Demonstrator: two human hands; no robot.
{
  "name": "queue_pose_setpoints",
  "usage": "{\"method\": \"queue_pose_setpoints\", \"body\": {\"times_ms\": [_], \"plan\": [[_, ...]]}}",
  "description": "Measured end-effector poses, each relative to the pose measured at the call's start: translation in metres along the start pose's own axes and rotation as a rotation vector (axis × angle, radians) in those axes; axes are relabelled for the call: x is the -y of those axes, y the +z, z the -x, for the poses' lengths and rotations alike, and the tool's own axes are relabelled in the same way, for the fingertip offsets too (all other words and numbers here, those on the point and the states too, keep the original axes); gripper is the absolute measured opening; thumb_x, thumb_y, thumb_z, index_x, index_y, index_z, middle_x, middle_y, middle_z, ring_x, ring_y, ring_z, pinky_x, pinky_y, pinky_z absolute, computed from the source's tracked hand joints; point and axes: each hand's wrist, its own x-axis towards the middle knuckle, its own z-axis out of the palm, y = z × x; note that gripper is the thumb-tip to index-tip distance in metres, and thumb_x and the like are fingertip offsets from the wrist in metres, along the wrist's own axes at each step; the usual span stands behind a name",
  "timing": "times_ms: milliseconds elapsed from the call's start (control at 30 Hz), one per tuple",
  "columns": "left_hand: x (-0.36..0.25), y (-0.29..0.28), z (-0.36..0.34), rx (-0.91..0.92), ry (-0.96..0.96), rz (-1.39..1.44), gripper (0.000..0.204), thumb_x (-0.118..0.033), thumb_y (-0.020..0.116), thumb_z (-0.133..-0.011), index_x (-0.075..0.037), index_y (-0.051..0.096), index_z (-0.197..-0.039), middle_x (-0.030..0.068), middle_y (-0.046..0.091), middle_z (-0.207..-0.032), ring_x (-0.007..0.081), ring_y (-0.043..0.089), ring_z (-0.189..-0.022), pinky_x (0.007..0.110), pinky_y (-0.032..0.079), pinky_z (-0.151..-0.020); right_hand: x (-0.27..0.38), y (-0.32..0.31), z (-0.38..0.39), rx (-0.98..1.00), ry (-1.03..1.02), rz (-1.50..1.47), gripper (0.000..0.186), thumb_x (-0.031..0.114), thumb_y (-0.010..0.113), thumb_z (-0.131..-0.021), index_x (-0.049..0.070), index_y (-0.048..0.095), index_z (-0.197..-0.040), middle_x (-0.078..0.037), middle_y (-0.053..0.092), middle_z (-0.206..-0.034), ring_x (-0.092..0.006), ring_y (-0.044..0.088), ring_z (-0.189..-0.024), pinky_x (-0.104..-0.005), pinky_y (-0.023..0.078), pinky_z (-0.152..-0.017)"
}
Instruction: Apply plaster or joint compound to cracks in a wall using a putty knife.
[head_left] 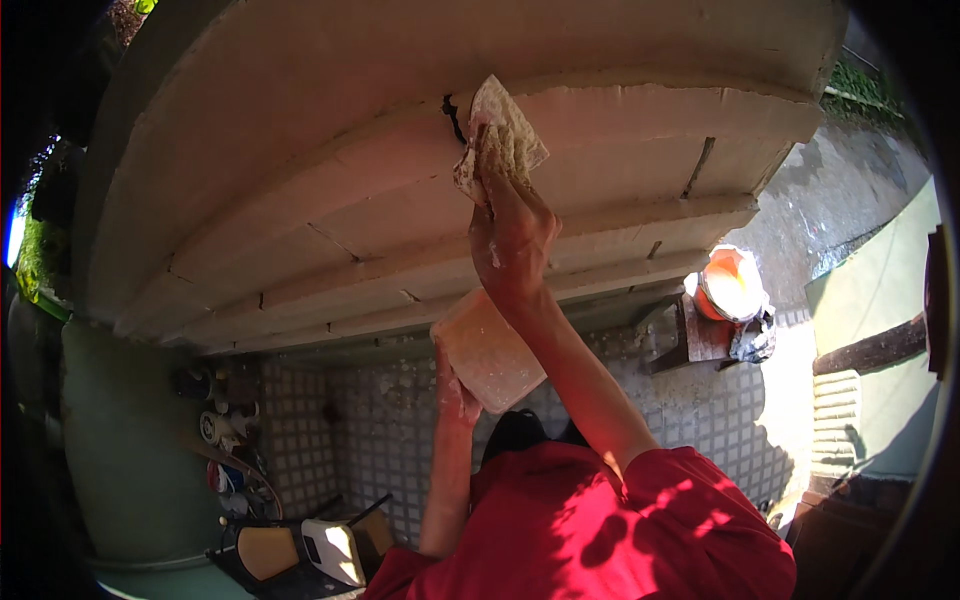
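My right hand [512, 232] is raised to a pale, stepped, curved surface [330, 130], its fingers closed round a putty-caked flat scraper [508, 118]. The scraper's pointed blade lies against a ledge of that surface, just right of a dark, jagged crack [453, 118]. Lower down, my left hand [457, 397] grips the left side of a pale, rectangular board or shallow container [487, 350], smeared with white specks. My right forearm passes in front of its right edge. How deep it is, I cannot tell.
More narrow cracks [698, 167] cross the ledges. On the right, an orange-rimmed bucket [728, 284] stands on a small stool [695, 335] beside a crumpled dark bag [753, 337]. Several cans [215, 428] and a chair-like item [333, 550] are at the lower left, above a tiled floor [380, 440].
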Motion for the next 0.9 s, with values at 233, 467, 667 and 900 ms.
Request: {"method": "queue_pose_setpoints", "body": {"times_ms": [233, 467, 667, 900], "plan": [[-0.017, -0.016, 0.008, 0.026, -0.024, 0.043, 0.065, -0.051, 0.05, -0.096, -0.011, 0.036, -0.145, 0.0087, 0.046, -0.144, 0.0275, 0.049, -0.128, 0.045, 0.045, -0.104, 0.009, -0.011, 0.012, -0.014, 0.07, -0.12, 0.047, -0.015, 0.054, -0.076, -0.003, 0.061, -0.121, -0.027, 0.064, -0.104, -0.0418, 0.065, -0.094, -0.0375, 0.055, -0.074], [-0.056, -0.042, -0.002, 0.048, -0.099, 0.003, 0.07, -0.056, 0.053, -0.093, -0.011, 0.037, -0.144, 0.0092, 0.05, -0.139, 0.0273, 0.053, -0.123, 0.044, 0.048, -0.101, 0.004, -0.009, -0.017, -0.231, 0.059, 0.107, 0.042, -0.014, 0.054, -0.078, -0.003, 0.063, -0.118, -0.026, 0.065, -0.107, -0.038, 0.067, -0.097, -0.0352, 0.055, -0.079], [-0.096, -0.071, -0.001, 0.063, -0.156, -0.02, 0.074, -0.058, 0.054, -0.091, -0.009, 0.037, -0.144, 0.0117, 0.05, -0.138, 0.0285, 0.054, -0.122, 0.045, 0.049, -0.1, 0.013, 0.066, 0.019, -0.27, -0.066, 0.257, 0.049, -0.015, 0.054, -0.074, -0.001, 0.063, -0.12, -0.026, 0.065, -0.106, -0.0394, 0.066, -0.095, -0.0399, 0.055, -0.076], [-0.136, -0.106, 0.002, 0.051, -0.157, -0.074, 0.074, -0.06, 0.048, -0.093, -0.008, 0.036, -0.144, 0.0123, 0.05, -0.138, 0.0284, 0.054, -0.122, 0.044, 0.049, -0.1, 0.066, 0.064, 0.065, -0.186, 0.182, 0.13, 0.026, 0.004, 0.059, -0.091, -0.004, 0.065, -0.115, -0.012, 0.055, -0.064, -0.007, 0.04, -0.059, -0.027, 0.038, -0.051]]}}
